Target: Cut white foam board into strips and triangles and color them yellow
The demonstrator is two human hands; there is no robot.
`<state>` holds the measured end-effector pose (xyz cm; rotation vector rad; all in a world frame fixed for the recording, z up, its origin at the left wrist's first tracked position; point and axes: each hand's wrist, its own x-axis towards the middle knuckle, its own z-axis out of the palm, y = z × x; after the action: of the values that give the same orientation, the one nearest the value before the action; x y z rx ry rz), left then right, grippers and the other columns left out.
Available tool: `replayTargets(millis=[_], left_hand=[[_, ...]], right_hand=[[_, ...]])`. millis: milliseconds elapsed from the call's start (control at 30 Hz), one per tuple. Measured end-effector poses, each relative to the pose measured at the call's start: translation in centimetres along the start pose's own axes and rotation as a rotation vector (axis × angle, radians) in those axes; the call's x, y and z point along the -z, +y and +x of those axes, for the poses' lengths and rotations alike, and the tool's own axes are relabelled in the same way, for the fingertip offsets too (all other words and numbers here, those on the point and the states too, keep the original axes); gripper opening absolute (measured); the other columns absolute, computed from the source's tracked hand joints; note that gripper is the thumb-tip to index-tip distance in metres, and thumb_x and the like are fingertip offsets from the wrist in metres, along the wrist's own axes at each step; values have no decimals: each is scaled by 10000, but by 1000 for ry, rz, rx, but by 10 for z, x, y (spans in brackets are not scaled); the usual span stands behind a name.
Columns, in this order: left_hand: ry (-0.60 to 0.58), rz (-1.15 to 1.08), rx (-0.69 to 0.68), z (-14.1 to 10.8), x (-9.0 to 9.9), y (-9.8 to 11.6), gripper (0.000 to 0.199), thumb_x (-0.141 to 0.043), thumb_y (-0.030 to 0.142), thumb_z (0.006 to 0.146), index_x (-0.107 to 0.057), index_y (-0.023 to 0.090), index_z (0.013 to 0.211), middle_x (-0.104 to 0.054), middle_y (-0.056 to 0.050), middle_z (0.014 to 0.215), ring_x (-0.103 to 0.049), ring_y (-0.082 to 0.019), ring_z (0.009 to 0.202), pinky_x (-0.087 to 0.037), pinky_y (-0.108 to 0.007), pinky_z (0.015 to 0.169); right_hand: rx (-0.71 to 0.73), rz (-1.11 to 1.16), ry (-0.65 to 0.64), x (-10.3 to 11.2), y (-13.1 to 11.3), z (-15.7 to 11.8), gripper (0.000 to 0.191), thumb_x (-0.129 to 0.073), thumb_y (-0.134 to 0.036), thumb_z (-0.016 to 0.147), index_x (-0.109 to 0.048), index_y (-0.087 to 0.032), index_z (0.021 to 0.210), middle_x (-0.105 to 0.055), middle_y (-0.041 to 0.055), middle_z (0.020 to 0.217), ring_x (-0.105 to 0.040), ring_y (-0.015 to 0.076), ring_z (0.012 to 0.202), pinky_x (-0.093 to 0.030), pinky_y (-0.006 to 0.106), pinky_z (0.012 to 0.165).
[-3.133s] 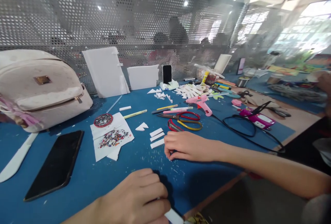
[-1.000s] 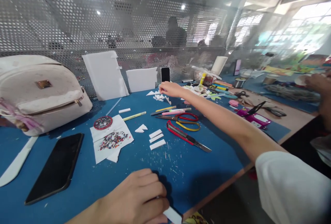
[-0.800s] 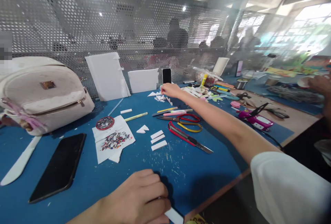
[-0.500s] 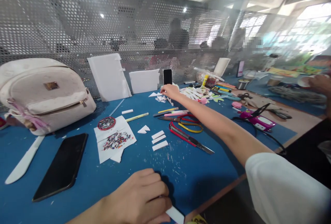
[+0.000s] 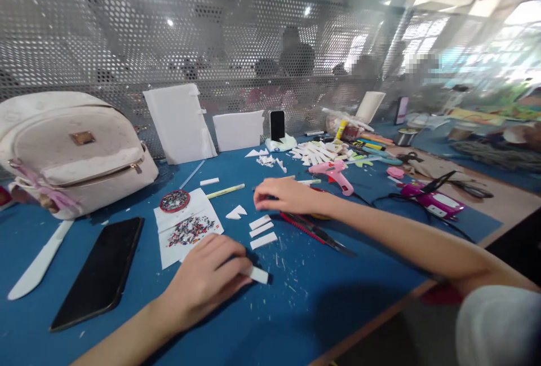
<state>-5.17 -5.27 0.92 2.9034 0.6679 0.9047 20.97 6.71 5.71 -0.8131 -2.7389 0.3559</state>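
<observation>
My left hand (image 5: 213, 267) is low over the blue table, its fingers closed on one end of a white strip (image 5: 258, 274) that points right. My right hand (image 5: 281, 195) hangs over the table beyond three white strips (image 5: 262, 241) lying side by side. Its fingers curl together and downward, and whatever they may hold is hidden. Under the right forearm lies a red utility knife (image 5: 306, 229), partly covered. Left of the right hand are small white triangles (image 5: 235, 212). Pens and scissors behind that hand are mostly hidden.
Paper (image 5: 169, 250) with coloured bits and a round red-rimmed dish (image 5: 174, 201) lies left of centre. Beyond are a phone (image 5: 99, 273), a white plastic knife (image 5: 40, 261) and a backpack (image 5: 80, 157). A pink glue gun (image 5: 333, 173) and white scraps (image 5: 316, 151) sit to the right.
My right hand has drawn back from the far scraps toward the middle, uncovering the glue gun. My left hand has moved up and forward with its white strip.
</observation>
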Motion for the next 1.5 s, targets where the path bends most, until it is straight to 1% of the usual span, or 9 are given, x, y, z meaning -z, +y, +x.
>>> replayTargets(millis=[100, 267, 500, 600, 700, 833, 1000, 1200, 1500], left_hand=[[-71, 71, 64, -1, 0, -18, 71, -553, 203, 1034, -614, 201, 1072, -657, -37, 1043, -549, -209, 931, -367, -353, 848], [-90, 171, 73, -2, -6, -31, 98, -527, 208, 1047, -617, 200, 1086, -666, -41, 1075, -546, -219, 963, -359, -370, 878], [-100, 99, 154, 0, -5, -30, 197, -528, 250, 1049, -586, 216, 1234, -659, -62, 1164, -568, -235, 1034, -360, -377, 914], [-33, 0, 288, 7, -2, -23, 207, -553, 275, 1034, -592, 238, 1234, -665, -57, 1176, -580, -238, 1067, -367, -374, 922], [37, -186, 528, 19, -1, -16, 218, -595, 315, 988, -639, 250, 1192, -677, -56, 1174, -582, -263, 1097, -366, -398, 955], [21, -399, 712, 34, -3, -5, 243, -594, 373, 954, -694, 229, 1122, -724, -41, 1015, -634, -238, 943, -432, -352, 862], [-47, -563, 726, 41, -2, 6, 272, -584, 386, 938, -741, 196, 823, -708, -3, 715, -609, -173, 682, -429, -262, 659], [4, -677, 669, 38, 1, 11, 259, -592, 388, 949, -753, 200, 874, -700, -15, 787, -599, -169, 732, -445, -268, 707], [50, -723, 583, 37, 2, 12, 172, -629, 271, 969, -798, 269, 943, -693, -1, 848, -592, -152, 783, -424, -260, 753]], right_hand=[[108, 40, -37, -12, -9, -23, 284, -594, -431, 994, -679, -172, 1072, -704, 78, 1065, -599, 216, 1007, -438, 339, 880], [131, 58, 15, -18, 4, -37, 211, -564, -287, 1015, -654, -176, 1170, -690, 83, 1155, -575, 225, 1098, -418, 394, 998], [166, -8, 30, -29, 13, -34, 150, -589, -240, 1001, -678, -161, 1093, -710, 74, 1067, -604, 214, 1015, -442, 387, 959], [217, -104, 101, -29, 5, -33, 170, -558, -233, 1016, -660, -149, 1124, -711, 78, 1085, -594, 227, 1028, -440, 404, 971], [275, -178, 204, -24, -12, -34, 228, -524, -247, 1034, -623, -135, 1205, -703, 92, 1149, -578, 239, 1076, -449, 401, 967], [323, -174, 280, -20, -39, -39, 214, -514, -253, 1042, -608, -150, 1203, -713, 71, 1140, -583, 221, 1045, -459, 374, 948], [388, -10, 375, -26, -53, -43, 182, -522, -233, 1038, -593, -165, 1191, -717, 70, 1112, -585, 193, 1024, -483, 343, 942], [400, 185, 474, -29, -55, -49, 169, -586, -242, 1012, -589, -176, 1167, -696, 75, 1009, -589, 184, 935, -496, 323, 846], [351, 319, 426, -28, -57, -52, 198, -603, -300, 1008, -602, -178, 1164, -668, 61, 958, -569, 178, 905, -472, 317, 838]])
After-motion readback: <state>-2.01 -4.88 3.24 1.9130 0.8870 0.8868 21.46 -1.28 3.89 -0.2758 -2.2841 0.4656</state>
